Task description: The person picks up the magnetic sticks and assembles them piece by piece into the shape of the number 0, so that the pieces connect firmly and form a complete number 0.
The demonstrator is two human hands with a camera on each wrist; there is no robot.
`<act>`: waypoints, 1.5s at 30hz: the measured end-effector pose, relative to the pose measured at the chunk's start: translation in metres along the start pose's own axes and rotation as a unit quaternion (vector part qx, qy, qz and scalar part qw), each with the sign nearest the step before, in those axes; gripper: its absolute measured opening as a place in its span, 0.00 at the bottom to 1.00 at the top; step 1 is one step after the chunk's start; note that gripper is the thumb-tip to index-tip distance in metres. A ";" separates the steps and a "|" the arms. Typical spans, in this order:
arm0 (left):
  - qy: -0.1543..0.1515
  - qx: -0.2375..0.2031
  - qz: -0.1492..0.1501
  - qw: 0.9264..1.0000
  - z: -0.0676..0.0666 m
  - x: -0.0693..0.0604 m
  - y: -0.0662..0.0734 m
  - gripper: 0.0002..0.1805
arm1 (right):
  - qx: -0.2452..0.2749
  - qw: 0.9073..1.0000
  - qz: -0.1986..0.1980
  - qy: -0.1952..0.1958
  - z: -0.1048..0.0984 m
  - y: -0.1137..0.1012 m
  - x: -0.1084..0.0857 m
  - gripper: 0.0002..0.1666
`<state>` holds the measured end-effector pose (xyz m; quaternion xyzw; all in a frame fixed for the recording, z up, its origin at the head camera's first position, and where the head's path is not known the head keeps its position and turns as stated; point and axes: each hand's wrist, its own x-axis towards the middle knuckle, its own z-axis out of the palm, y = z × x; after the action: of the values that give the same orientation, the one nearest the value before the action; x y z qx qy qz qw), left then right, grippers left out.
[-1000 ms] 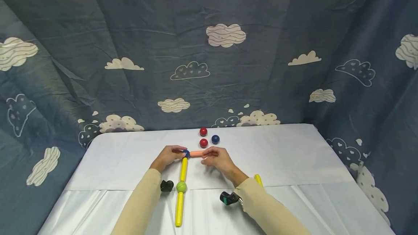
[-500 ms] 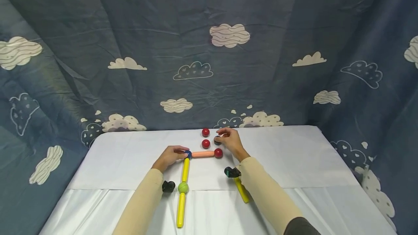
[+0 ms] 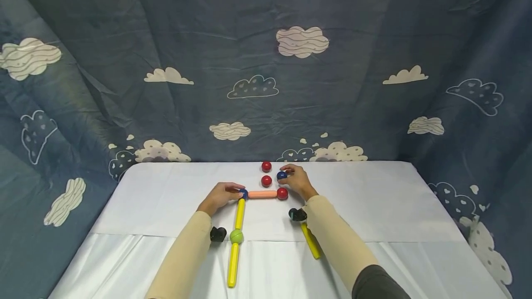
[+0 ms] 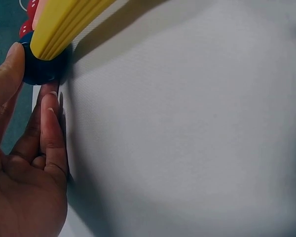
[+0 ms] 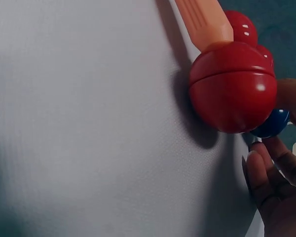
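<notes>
My left hand (image 3: 221, 197) pinches a blue ball (image 4: 38, 64) between thumb and fingers. A yellow stick (image 3: 239, 213) runs from that ball toward me to a green ball (image 3: 236, 236), with a second yellow stick (image 3: 233, 265) beyond it. From the same blue ball an orange stick (image 3: 262, 194) extends right to a red ball (image 3: 282, 193). Behind that red ball, my right hand (image 3: 298, 181) grips another blue ball (image 3: 281, 176), partly hidden in the right wrist view by the red ball (image 5: 233, 88).
Two loose red balls, the rear one (image 3: 266, 166) and the nearer one (image 3: 266, 181), lie left of my right hand. One more yellow stick (image 3: 311, 241) lies partly under my right forearm on the white table (image 3: 390, 216). A patterned dark curtain surrounds the table.
My right hand has moved away from the orange stick's right end, back to the loose blue ball, and holds it. The red ball at that end is uncovered. My left hand keeps its hold.
</notes>
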<state>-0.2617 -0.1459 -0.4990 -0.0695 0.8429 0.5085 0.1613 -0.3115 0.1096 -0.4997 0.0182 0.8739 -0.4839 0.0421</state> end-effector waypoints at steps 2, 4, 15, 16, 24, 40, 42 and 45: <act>0.000 0.001 -0.001 1.000 0.001 0.000 0.001 0.15 | -0.015 1.000 -0.009 0.002 0.001 0.001 -0.001 0.23; 0.001 0.002 -0.006 1.000 0.001 0.000 0.000 0.15 | -0.030 0.999 -0.014 -0.001 0.002 0.001 -0.001 0.23; -0.005 0.000 0.000 1.000 0.003 -0.003 0.001 0.15 | -0.042 0.999 -0.028 -0.001 -0.004 -0.004 -0.011 0.22; -0.005 0.000 0.000 1.000 0.003 -0.003 0.001 0.15 | -0.037 0.999 -0.028 -0.002 -0.005 -0.006 -0.012 0.22; 0.000 0.002 0.001 1.000 0.001 -0.002 0.001 0.15 | -0.027 0.999 -0.016 -0.010 -0.010 -0.018 -0.030 0.23; 0.001 0.010 0.005 1.000 -0.001 -0.003 0.003 0.15 | -0.002 0.990 -0.095 -0.103 0.003 -0.026 -0.101 0.22; -0.001 0.010 0.004 1.000 -0.001 -0.003 0.004 0.15 | 0.002 0.985 -0.108 -0.138 0.008 -0.025 -0.111 0.22; -0.002 0.013 0.005 1.000 -0.001 -0.002 0.004 0.15 | 0.004 0.971 -0.143 -0.191 0.016 -0.027 -0.125 0.23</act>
<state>-0.2608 -0.1450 -0.4946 -0.0619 0.8495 0.4986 0.1609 -0.1877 0.0829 -0.4735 -0.1995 0.8411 -0.4833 0.1383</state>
